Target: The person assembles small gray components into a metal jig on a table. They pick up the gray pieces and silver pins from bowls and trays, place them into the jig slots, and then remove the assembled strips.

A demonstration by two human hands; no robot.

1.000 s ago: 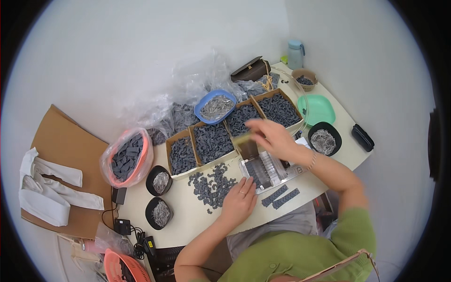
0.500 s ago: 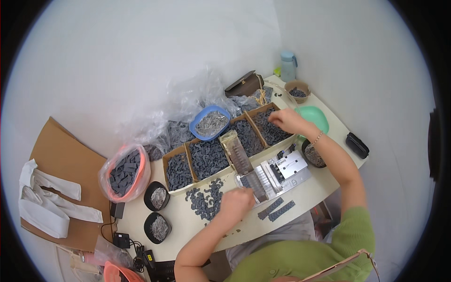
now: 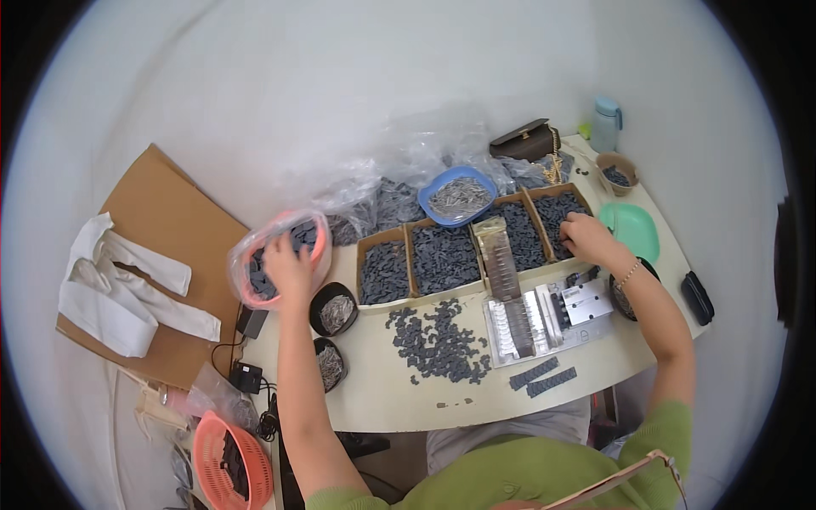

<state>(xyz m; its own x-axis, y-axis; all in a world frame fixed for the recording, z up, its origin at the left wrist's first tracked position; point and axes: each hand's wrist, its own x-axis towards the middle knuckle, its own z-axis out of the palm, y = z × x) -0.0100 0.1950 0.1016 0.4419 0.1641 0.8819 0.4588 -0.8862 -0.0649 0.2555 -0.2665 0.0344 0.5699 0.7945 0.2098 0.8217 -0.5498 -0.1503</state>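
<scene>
our left hand (image 3: 287,265) dips into the pink bowl (image 3: 319,246) of dark plastic parts, fingers curled down, grip hidden, we cannot tell; our right hand (image 3: 586,240) digs bent-fingered in the far right cardboard tray (image 3: 544,194), trays lined close for reach, loose parts (image 3: 435,340) piled before the metal jig (image 3: 544,316)

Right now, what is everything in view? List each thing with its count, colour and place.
table: one, cream, centre
cardboard trays: four, brown, holding dark parts, mid-table
loose parts: one heap, dark grey, before trays
jig: one, metal, right of heap
blue bowl: one, behind trays
black bowls: two, table's left end
pink basket: one, bagged, left edge
green plate: one, right
bottle: one, pale blue, far corner
white cloth: one, on floor cardboard
left hand: in pink basket
right hand: in rightmost tray
</scene>
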